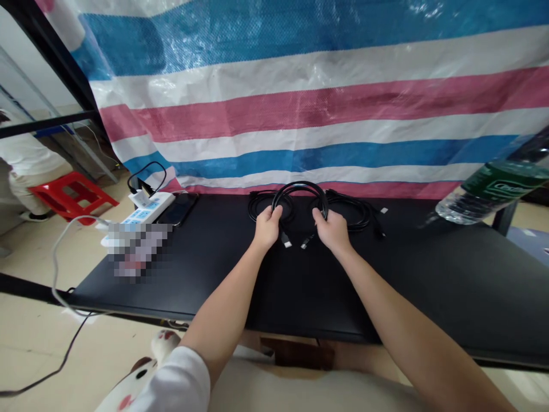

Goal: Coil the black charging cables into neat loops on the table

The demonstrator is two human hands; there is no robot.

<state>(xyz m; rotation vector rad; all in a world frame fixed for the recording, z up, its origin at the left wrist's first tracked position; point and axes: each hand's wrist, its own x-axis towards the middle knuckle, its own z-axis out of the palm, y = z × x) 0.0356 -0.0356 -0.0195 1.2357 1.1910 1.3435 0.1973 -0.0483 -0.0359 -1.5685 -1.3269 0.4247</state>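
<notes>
The left hand (268, 228) and right hand (332, 230) are closed, thumbs uppermost, round opposite sides of a looped black cable (300, 185), which arches between them above the black table (300, 292); one plug (286, 244) shows near the left hand, another plug (305, 244) near the right; a second coil (252, 209) lies just behind the left hand, a third coil (365, 215) beside the right; a bottle (493, 189) stands tilted in view at far right; a power strip (150, 209) and phone (180, 208) lie at left.

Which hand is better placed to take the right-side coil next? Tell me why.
Likely the right hand: it is nearer that coil, the left hand farther across. Both hold the looped cable, so the right would need freeing.
</notes>
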